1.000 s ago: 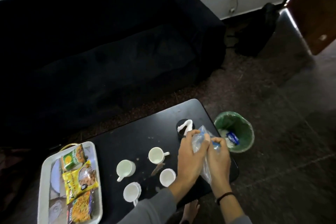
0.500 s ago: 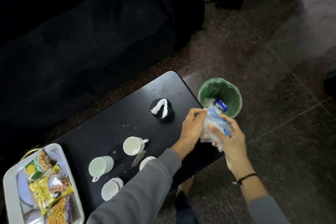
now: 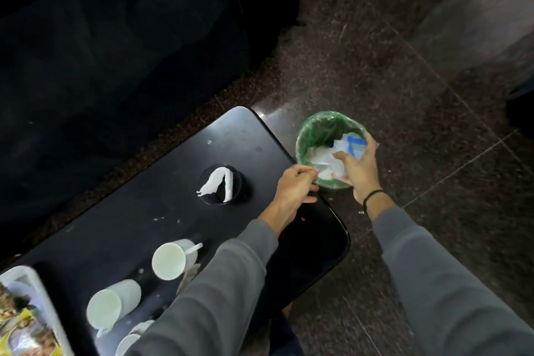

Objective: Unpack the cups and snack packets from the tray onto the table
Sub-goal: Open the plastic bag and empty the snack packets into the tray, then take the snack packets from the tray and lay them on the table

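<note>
Far left of the left hand, the tray with the snack packets was cut off at the frame edge. A sleeve hid part of the cups on the table. Whether the left hand's curled fingers pinched anything was unclear. The right hand gripped a plastic wrapper, now over the bin, no longer beside it.

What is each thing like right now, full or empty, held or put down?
plastic wrapper, held over the bin by the right hand.
left hand, fingers curled, unclear if holding anything.
bin, green-lined, rubbish inside.
white cups, empty, on the table.
snack packets, on the tray.
tissue holder, tissue poking out.
</note>
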A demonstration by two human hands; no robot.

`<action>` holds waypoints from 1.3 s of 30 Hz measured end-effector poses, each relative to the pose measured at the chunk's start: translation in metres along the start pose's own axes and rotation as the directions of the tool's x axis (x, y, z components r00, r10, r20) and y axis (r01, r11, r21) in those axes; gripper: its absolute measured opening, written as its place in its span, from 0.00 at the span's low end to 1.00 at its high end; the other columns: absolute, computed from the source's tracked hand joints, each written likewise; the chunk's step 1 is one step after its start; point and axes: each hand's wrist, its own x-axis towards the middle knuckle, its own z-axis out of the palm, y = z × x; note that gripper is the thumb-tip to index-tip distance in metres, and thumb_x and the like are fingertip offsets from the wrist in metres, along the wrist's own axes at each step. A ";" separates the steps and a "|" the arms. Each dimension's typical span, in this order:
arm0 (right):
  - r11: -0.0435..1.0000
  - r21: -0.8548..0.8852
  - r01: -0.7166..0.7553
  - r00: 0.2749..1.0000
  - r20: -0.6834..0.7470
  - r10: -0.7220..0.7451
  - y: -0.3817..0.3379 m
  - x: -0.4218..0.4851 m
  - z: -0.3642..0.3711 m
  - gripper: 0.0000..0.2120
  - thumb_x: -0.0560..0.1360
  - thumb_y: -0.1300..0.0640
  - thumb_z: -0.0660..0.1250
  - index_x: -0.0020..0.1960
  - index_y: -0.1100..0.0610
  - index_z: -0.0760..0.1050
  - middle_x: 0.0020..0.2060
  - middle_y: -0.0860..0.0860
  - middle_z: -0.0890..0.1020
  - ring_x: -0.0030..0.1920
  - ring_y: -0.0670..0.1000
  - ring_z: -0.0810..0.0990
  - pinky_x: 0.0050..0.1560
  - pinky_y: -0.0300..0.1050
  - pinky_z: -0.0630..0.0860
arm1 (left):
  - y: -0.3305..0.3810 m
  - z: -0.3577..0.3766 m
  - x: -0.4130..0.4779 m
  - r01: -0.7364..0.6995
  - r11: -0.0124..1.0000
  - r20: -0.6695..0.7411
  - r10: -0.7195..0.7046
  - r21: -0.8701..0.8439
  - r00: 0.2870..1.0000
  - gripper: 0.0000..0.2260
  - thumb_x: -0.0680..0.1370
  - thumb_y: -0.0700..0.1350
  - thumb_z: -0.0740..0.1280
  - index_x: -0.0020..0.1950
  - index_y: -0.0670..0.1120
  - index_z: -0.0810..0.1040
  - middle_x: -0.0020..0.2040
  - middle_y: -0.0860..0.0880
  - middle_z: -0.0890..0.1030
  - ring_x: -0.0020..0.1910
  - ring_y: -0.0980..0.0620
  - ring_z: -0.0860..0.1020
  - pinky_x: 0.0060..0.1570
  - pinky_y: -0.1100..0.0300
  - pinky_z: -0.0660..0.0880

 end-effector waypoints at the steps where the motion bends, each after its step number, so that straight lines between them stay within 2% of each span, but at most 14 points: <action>1: 0.999 0.023 -0.041 0.999 0.005 0.041 -0.001 0.007 0.000 0.41 0.75 0.62 0.74 0.80 0.42 0.57 0.77 0.52 0.65 0.71 0.59 0.72 0.60 0.63 0.81 | 0.001 0.001 0.004 0.004 1.000 0.000 -0.004 -0.003 1.000 0.10 0.83 0.44 0.64 0.62 0.43 0.79 0.59 0.44 0.83 0.57 0.46 0.83 0.53 0.49 0.83; 3: 0.995 0.030 -0.091 0.996 0.028 0.090 0.001 0.017 -0.002 0.40 0.76 0.60 0.74 0.79 0.40 0.58 0.78 0.50 0.63 0.71 0.58 0.71 0.55 0.62 0.83 | 0.001 0.002 0.010 0.024 1.000 0.000 -0.024 -0.011 1.000 0.10 0.83 0.44 0.64 0.62 0.43 0.79 0.59 0.44 0.83 0.57 0.45 0.83 0.53 0.49 0.83; 5: 0.996 0.014 -0.087 0.995 0.040 0.087 0.007 0.022 -0.005 0.36 0.76 0.59 0.74 0.77 0.41 0.62 0.78 0.50 0.63 0.71 0.56 0.70 0.56 0.62 0.83 | -0.001 0.003 0.013 0.037 0.999 0.001 -0.037 -0.015 0.999 0.09 0.83 0.43 0.64 0.60 0.43 0.79 0.58 0.44 0.83 0.57 0.45 0.83 0.53 0.49 0.83; 9: 0.993 0.015 -0.116 0.993 0.038 0.115 0.025 0.018 -0.013 0.23 0.78 0.64 0.69 0.70 0.49 0.70 0.71 0.58 0.73 0.66 0.57 0.78 0.55 0.53 0.83 | -0.009 0.001 0.011 0.042 0.999 0.010 -0.042 -0.002 0.999 0.09 0.83 0.44 0.64 0.60 0.43 0.79 0.57 0.44 0.84 0.56 0.47 0.83 0.47 0.53 0.83; 12: 0.990 0.018 -0.137 0.990 0.012 0.137 0.031 0.005 -0.016 0.15 0.79 0.65 0.68 0.62 0.52 0.74 0.64 0.60 0.79 0.58 0.55 0.82 0.45 0.44 0.81 | -0.014 -0.002 0.003 0.046 0.999 0.013 -0.046 0.013 0.999 0.10 0.83 0.44 0.64 0.61 0.43 0.80 0.57 0.44 0.84 0.57 0.47 0.83 0.48 0.53 0.83; 14: 0.990 0.010 -0.140 0.990 0.011 0.140 0.032 -0.006 -0.017 0.13 0.77 0.64 0.71 0.59 0.53 0.76 0.61 0.60 0.81 0.52 0.53 0.83 0.42 0.42 0.81 | -0.016 -0.005 -0.004 0.045 0.999 0.011 -0.045 0.016 0.999 0.09 0.83 0.45 0.64 0.60 0.44 0.80 0.56 0.43 0.85 0.57 0.46 0.84 0.48 0.53 0.83; 18: 0.992 0.000 -0.125 0.991 0.047 0.125 0.023 -0.044 -0.016 0.11 0.77 0.62 0.71 0.59 0.56 0.77 0.54 0.57 0.84 0.42 0.48 0.84 0.38 0.40 0.80 | -0.015 -0.015 -0.031 0.040 0.999 -0.005 -0.040 0.022 0.999 0.09 0.83 0.45 0.64 0.59 0.44 0.81 0.55 0.43 0.85 0.56 0.47 0.84 0.50 0.50 0.83; 21: 0.993 -0.021 -0.113 0.989 0.095 0.114 0.016 -0.084 -0.012 0.10 0.77 0.62 0.72 0.57 0.57 0.78 0.49 0.55 0.85 0.40 0.48 0.85 0.34 0.37 0.80 | -0.019 -0.030 -0.061 0.039 0.999 -0.005 -0.039 0.016 0.999 0.10 0.82 0.44 0.64 0.60 0.43 0.81 0.55 0.43 0.86 0.56 0.45 0.84 0.52 0.49 0.82; 26: 0.987 -0.109 -0.114 0.974 0.181 0.132 0.017 -0.158 0.003 0.05 0.77 0.62 0.73 0.51 0.56 0.80 0.42 0.53 0.85 0.37 0.48 0.85 0.33 0.38 0.78 | -0.040 -0.065 -0.118 0.042 0.999 -0.014 -0.042 -0.033 0.999 0.11 0.82 0.45 0.64 0.61 0.43 0.81 0.55 0.43 0.86 0.56 0.46 0.84 0.49 0.51 0.82; 29: 0.973 -0.204 -0.108 0.959 0.236 0.155 0.021 -0.200 0.019 0.04 0.76 0.63 0.72 0.47 0.55 0.80 0.41 0.54 0.85 0.36 0.49 0.85 0.34 0.40 0.78 | -0.060 -0.093 -0.148 0.045 0.994 -0.025 -0.048 -0.101 0.999 0.10 0.82 0.45 0.64 0.59 0.44 0.81 0.52 0.45 0.86 0.51 0.48 0.84 0.46 0.54 0.82; 33: 0.950 -0.313 -0.013 0.924 0.358 0.131 0.025 -0.257 0.054 0.03 0.75 0.63 0.72 0.45 0.56 0.83 0.40 0.53 0.87 0.35 0.49 0.85 0.33 0.39 0.78 | -0.087 -0.147 -0.186 0.019 0.978 -0.085 -0.037 -0.209 0.996 0.08 0.83 0.44 0.65 0.57 0.45 0.81 0.47 0.48 0.85 0.43 0.52 0.82 0.40 0.58 0.80; 36: 0.919 -0.388 0.063 0.885 0.447 0.128 0.023 -0.300 0.089 0.03 0.75 0.61 0.72 0.45 0.56 0.84 0.39 0.51 0.88 0.35 0.47 0.86 0.34 0.38 0.78 | -0.110 -0.196 -0.214 -0.002 0.960 -0.152 -0.042 -0.280 0.988 0.09 0.82 0.44 0.66 0.59 0.42 0.82 0.47 0.47 0.85 0.41 0.52 0.82 0.39 0.59 0.79; 39: 0.889 -0.440 0.130 0.833 0.534 0.143 0.027 -0.339 0.128 0.04 0.75 0.61 0.70 0.44 0.55 0.84 0.40 0.51 0.88 0.36 0.48 0.86 0.35 0.39 0.78 | -0.136 -0.243 -0.240 -0.031 0.935 -0.222 -0.051 -0.352 0.974 0.08 0.82 0.43 0.65 0.56 0.43 0.82 0.47 0.46 0.86 0.40 0.53 0.82 0.37 0.60 0.79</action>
